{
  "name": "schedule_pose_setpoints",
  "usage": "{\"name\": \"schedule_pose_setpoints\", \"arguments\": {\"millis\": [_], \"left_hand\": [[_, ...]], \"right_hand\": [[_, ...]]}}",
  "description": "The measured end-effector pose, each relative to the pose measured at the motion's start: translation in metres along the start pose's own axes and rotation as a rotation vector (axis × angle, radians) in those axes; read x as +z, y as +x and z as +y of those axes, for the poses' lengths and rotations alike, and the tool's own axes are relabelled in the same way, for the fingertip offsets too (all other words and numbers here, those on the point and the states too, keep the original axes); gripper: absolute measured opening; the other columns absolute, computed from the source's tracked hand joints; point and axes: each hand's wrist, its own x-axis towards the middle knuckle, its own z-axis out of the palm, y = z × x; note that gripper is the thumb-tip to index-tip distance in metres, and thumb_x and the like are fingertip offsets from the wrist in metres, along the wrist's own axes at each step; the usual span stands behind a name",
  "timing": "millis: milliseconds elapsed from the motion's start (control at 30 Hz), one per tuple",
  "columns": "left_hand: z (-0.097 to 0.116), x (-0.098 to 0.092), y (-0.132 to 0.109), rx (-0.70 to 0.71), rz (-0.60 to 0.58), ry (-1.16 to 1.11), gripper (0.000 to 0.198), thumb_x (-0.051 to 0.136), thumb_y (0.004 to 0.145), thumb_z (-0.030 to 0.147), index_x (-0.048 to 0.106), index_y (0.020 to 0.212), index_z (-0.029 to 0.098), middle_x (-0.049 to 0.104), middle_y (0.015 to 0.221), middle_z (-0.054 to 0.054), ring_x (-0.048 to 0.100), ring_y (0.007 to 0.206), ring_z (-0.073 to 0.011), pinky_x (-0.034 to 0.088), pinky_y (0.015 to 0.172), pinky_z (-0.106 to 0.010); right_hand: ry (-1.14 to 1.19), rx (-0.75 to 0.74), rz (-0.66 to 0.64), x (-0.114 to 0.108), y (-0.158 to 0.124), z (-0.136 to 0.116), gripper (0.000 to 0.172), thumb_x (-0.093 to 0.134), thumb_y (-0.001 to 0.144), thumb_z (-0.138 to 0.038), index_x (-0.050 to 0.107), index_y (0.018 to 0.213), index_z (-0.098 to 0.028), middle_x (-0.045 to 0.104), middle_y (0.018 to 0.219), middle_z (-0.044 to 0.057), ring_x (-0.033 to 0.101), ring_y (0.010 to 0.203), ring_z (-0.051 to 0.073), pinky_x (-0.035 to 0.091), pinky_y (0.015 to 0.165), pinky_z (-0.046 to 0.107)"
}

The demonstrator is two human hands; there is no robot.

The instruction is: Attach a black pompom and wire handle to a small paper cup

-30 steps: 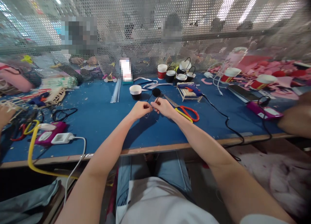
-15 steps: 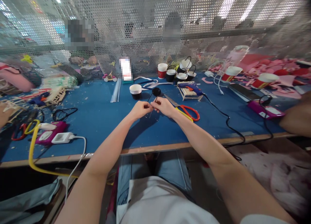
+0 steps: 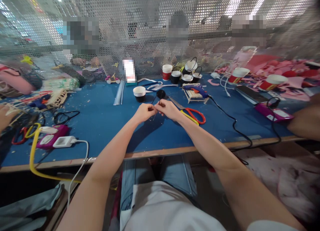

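Thin black cord [image 3: 154,99], above the bench [image 3: 105,124] near the black disc [image 3: 161,94] at 12 o'clock, looks light and springy, best pinched close to the work; left hand [image 3: 145,112] and right hand [image 3: 168,109] grips hold it narrowly.

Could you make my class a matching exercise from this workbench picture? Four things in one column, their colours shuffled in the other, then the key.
Things
1. Cup nearest the left hand
2. Scissors beside the right hand
3. Small piece just beyond both hands
4. Tabletop

Colours
A. Blue
B. Red and yellow handles
C. White above, black below
D. Black all over

Right pairs: 1-C, 2-B, 3-D, 4-A
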Motion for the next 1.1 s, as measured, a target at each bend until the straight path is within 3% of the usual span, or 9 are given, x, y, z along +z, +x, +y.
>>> {"name": "schedule_pose_setpoints", "arguments": {"millis": [200,433,667,933,1100], "left_hand": [[0.002,-0.001,0.000,0.009,0.054,0.088,0.022,0.057,0.068,0.032,0.063,0.066,0.011,0.057,0.058,-0.001,0.046,0.056,-0.0098,0.033,0.052,-0.021],[0.010,0.003,-0.002,0.045,0.094,0.194,0.020,0.054,0.069,0.029,0.062,0.063,0.011,0.059,0.059,-0.003,0.048,0.057,-0.0112,0.035,0.054,-0.022],[-0.003,0.003,0.001,-0.004,0.027,0.022,0.023,0.055,0.068,0.032,0.061,0.064,0.011,0.053,0.056,0.000,0.043,0.053,-0.0088,0.033,0.050,-0.020],[0.005,0.000,-0.001,0.037,0.042,0.126,0.021,0.055,0.068,0.031,0.062,0.064,0.011,0.055,0.057,-0.001,0.045,0.056,-0.0100,0.033,0.052,-0.021],[0.004,0.002,-0.001,0.031,0.028,0.052,0.020,0.054,0.068,0.029,0.062,0.066,0.011,0.057,0.060,-0.001,0.046,0.058,-0.0108,0.035,0.053,-0.021]], "right_hand": [[-0.139,0.030,0.097,0.001,0.002,0.001,0.026,0.051,0.081,-0.038,0.045,0.066,-0.018,0.050,0.052,-0.002,0.045,0.047,0.009,0.034,0.045,0.020],[-0.253,-0.015,0.223,0.004,0.006,0.007,0.034,0.056,0.076,-0.042,0.043,0.056,-0.018,0.046,0.053,-0.002,0.042,0.053,0.009,0.031,0.049,0.022],[0.010,0.003,0.017,0.001,0.001,0.003,0.029,0.051,0.082,-0.043,0.046,0.068,-0.018,0.052,0.056,-0.002,0.047,0.045,0.007,0.038,0.045,0.020],[-0.184,0.036,0.145,0.002,0.002,0.000,0.032,0.053,0.079,-0.043,0.043,0.061,-0.019,0.046,0.048,-0.004,0.042,0.045,0.008,0.030,0.043,0.020],[-0.090,0.049,0.121,0.002,0.001,0.001,0.035,0.055,0.077,-0.046,0.043,0.060,-0.019,0.046,0.048,-0.004,0.042,0.044,0.008,0.032,0.043,0.021]]}}
